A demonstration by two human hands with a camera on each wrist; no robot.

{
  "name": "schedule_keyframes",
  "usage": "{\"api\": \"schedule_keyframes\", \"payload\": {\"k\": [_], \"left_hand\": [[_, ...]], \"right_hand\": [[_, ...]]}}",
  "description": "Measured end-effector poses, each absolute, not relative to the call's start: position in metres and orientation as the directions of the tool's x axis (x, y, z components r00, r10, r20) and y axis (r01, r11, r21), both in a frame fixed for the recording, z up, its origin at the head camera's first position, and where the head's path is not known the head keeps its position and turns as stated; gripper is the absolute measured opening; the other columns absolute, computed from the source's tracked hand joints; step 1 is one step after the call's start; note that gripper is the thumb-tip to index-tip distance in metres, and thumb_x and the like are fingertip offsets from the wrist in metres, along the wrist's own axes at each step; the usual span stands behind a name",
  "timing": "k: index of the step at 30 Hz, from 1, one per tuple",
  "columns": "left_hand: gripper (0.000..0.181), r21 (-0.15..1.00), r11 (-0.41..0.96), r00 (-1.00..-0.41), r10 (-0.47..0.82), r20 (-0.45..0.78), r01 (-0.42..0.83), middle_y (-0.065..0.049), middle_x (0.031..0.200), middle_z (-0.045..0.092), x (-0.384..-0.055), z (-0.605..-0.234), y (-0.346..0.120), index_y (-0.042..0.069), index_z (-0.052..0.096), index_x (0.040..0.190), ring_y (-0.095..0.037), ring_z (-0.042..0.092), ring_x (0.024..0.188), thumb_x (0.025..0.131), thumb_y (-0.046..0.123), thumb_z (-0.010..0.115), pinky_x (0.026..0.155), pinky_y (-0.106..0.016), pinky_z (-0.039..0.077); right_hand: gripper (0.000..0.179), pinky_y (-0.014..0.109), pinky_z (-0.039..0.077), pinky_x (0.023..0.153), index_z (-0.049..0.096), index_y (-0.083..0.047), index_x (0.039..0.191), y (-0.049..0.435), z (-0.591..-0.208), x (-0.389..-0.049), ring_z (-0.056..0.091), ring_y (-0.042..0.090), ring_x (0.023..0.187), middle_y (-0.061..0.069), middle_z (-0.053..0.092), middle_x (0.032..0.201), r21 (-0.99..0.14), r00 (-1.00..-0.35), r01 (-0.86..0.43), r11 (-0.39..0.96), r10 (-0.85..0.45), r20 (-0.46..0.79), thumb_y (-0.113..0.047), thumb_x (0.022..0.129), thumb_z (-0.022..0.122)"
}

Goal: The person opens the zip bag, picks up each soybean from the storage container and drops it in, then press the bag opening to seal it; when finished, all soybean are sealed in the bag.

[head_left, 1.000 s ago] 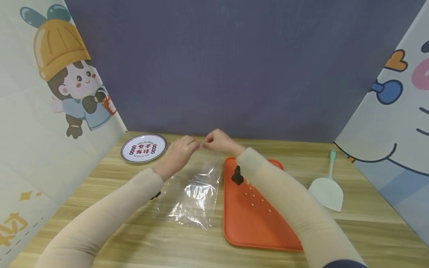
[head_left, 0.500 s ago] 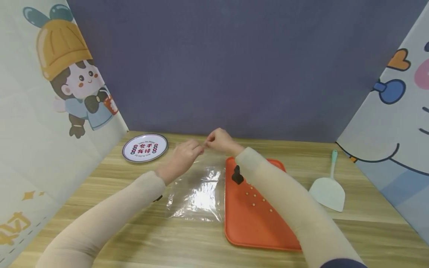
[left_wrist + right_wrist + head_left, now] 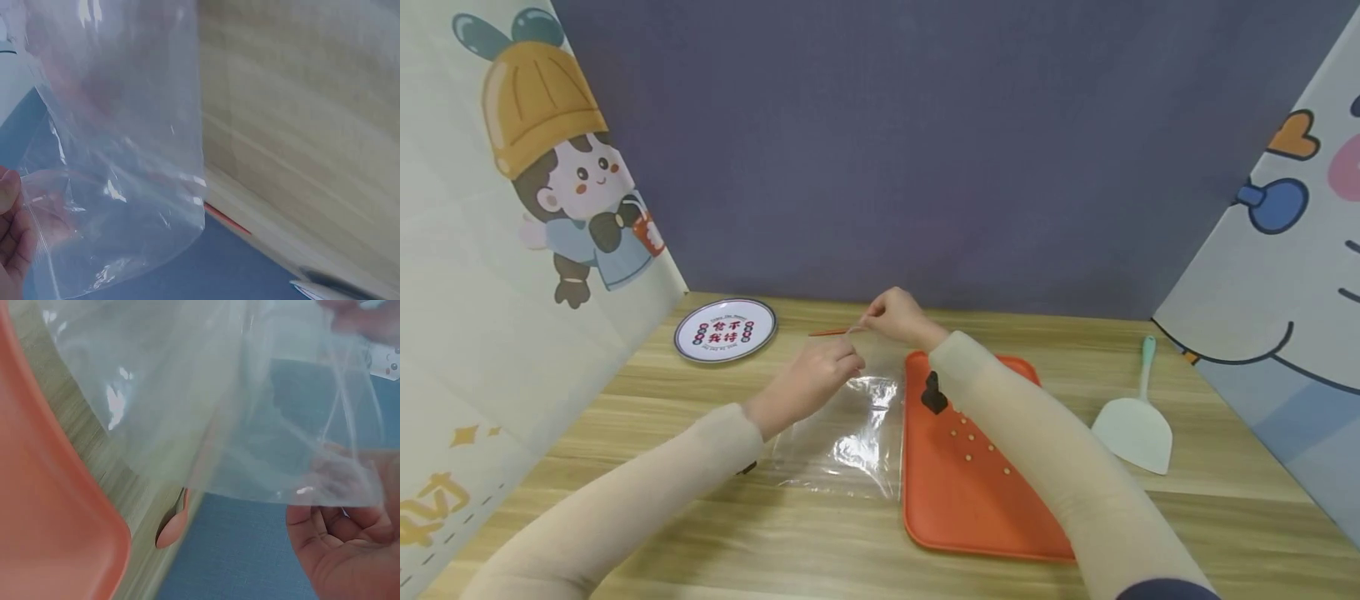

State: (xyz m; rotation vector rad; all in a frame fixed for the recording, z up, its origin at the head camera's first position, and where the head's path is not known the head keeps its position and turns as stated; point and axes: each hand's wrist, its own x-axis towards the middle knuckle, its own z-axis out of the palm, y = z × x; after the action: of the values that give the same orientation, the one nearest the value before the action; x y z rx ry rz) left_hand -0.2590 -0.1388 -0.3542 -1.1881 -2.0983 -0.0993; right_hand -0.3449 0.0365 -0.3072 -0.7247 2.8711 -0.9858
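Observation:
A clear plastic bag (image 3: 842, 454) hangs over the table between both hands, its film wrinkled and shiny. My left hand (image 3: 816, 379) grips the near side of the bag's upper edge with curled fingers. Further back, my right hand (image 3: 897, 318) pinches the same edge between thumb and fingers. A thin loop of film shows between the hands. The right wrist view shows the right hand (image 3: 350, 537) partly behind the film, with the other hand's blurred fingers (image 3: 362, 319) near the top. Much of the bag's mouth is hidden in the head view.
An orange tray (image 3: 970, 512) with several small pale pellets lies under the right forearm. An orange-red spoon (image 3: 172, 528) rests behind the bag. A patterned plate (image 3: 725, 331) sits at the back left, and a pale spatula (image 3: 1133, 432) at the right. A dark wall (image 3: 925, 167) stands behind.
My left hand has drawn toward the near side, away from the right hand, parting the bag's edge. The spoon behind has come into view. The right hand has hardly moved.

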Motion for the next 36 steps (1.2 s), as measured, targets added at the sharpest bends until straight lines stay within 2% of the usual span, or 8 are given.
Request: {"api": "schedule_keyframes", "payload": {"k": [3, 9, 14, 18, 21, 25, 28, 36], "left_hand": [[0.018, -0.266, 0.558, -0.303, 0.723, 0.621, 0.786, -0.003, 0.087, 0.067, -0.253, -0.356, -0.135, 0.003, 0.07, 0.097, -0.015, 0.063, 0.081, 0.079, 0.001, 0.073, 0.077, -0.025, 0.054], [0.017, -0.249, 0.566, -0.32, 0.717, 0.619, 0.786, 0.0, 0.086, 0.068, -0.238, -0.356, -0.126, 0.007, 0.071, 0.092, -0.014, 0.063, 0.082, 0.076, 0.007, 0.077, 0.079, -0.025, 0.054], [0.017, -0.268, 0.565, -0.304, 0.717, 0.627, 0.781, 0.002, 0.083, 0.068, -0.228, -0.356, -0.119, 0.009, 0.071, 0.089, -0.013, 0.063, 0.08, 0.074, 0.009, 0.079, 0.078, -0.025, 0.054], [0.017, -0.265, 0.572, -0.326, 0.724, 0.608, 0.776, 0.001, 0.084, 0.067, -0.221, -0.357, -0.115, 0.009, 0.071, 0.091, -0.013, 0.064, 0.081, 0.076, 0.011, 0.078, 0.078, -0.024, 0.054], [0.016, -0.263, 0.592, -0.354, 0.72, 0.597, 0.761, 0.001, 0.086, 0.068, -0.219, -0.357, -0.114, 0.009, 0.07, 0.092, -0.013, 0.064, 0.082, 0.077, 0.011, 0.077, 0.079, -0.025, 0.054], [0.015, -0.262, 0.612, -0.366, 0.706, 0.607, 0.746, 0.0, 0.086, 0.068, -0.22, -0.358, -0.114, 0.009, 0.071, 0.091, -0.014, 0.064, 0.082, 0.078, 0.004, 0.075, 0.08, -0.026, 0.055], [0.015, -0.266, 0.622, -0.362, 0.695, 0.622, 0.737, -0.001, 0.086, 0.068, -0.222, -0.359, -0.114, 0.008, 0.07, 0.089, -0.015, 0.064, 0.082, 0.077, 0.0, 0.073, 0.079, -0.026, 0.055], [0.011, -0.239, 0.65, -0.362, 0.648, 0.67, 0.721, -0.002, 0.084, 0.066, -0.233, -0.359, -0.119, 0.007, 0.071, 0.087, -0.017, 0.062, 0.08, 0.078, 0.002, 0.074, 0.074, -0.028, 0.054]], "right_hand": [[0.016, 0.017, 0.039, 0.056, 0.077, -0.006, 0.091, 0.038, -0.307, -0.346, 0.052, 0.01, 0.07, 0.008, 0.075, 0.098, -0.596, -0.897, -0.409, 0.691, -0.426, 0.121, -0.017, 0.09, 0.066], [0.015, 0.019, 0.043, 0.055, 0.077, -0.007, 0.091, 0.042, -0.306, -0.346, 0.056, 0.012, 0.067, 0.008, 0.074, 0.1, -0.642, -0.913, -0.361, 0.676, -0.396, 0.097, -0.018, 0.091, 0.066], [0.016, 0.021, 0.049, 0.058, 0.076, -0.007, 0.093, 0.045, -0.304, -0.347, 0.067, 0.027, 0.08, 0.009, 0.073, 0.098, -0.68, -0.931, -0.31, 0.665, -0.357, 0.075, -0.017, 0.092, 0.063], [0.017, 0.022, 0.049, 0.059, 0.076, -0.007, 0.095, 0.047, -0.304, -0.348, 0.069, 0.033, 0.089, 0.009, 0.073, 0.092, -0.692, -0.939, -0.283, 0.664, -0.339, 0.059, -0.017, 0.092, 0.062], [0.017, 0.023, 0.048, 0.058, 0.076, -0.008, 0.093, 0.048, -0.304, -0.348, 0.067, 0.031, 0.084, 0.007, 0.072, 0.086, -0.699, -0.938, -0.274, 0.66, -0.343, 0.045, -0.018, 0.091, 0.062], [0.016, 0.022, 0.047, 0.057, 0.075, -0.007, 0.091, 0.048, -0.303, -0.346, 0.061, 0.018, 0.068, 0.008, 0.07, 0.078, -0.699, -0.932, -0.285, 0.656, -0.361, 0.04, -0.017, 0.09, 0.063], [0.016, 0.02, 0.046, 0.056, 0.075, -0.006, 0.091, 0.047, -0.303, -0.345, 0.055, 0.01, 0.062, 0.008, 0.07, 0.078, -0.681, -0.923, -0.315, 0.661, -0.381, 0.058, -0.016, 0.088, 0.064], [0.018, 0.022, 0.048, 0.068, 0.076, -0.006, 0.096, 0.047, -0.303, -0.341, 0.06, 0.015, 0.084, 0.008, 0.073, 0.103, -0.652, -0.91, -0.345, 0.675, -0.412, 0.055, -0.02, 0.088, 0.067]]}}
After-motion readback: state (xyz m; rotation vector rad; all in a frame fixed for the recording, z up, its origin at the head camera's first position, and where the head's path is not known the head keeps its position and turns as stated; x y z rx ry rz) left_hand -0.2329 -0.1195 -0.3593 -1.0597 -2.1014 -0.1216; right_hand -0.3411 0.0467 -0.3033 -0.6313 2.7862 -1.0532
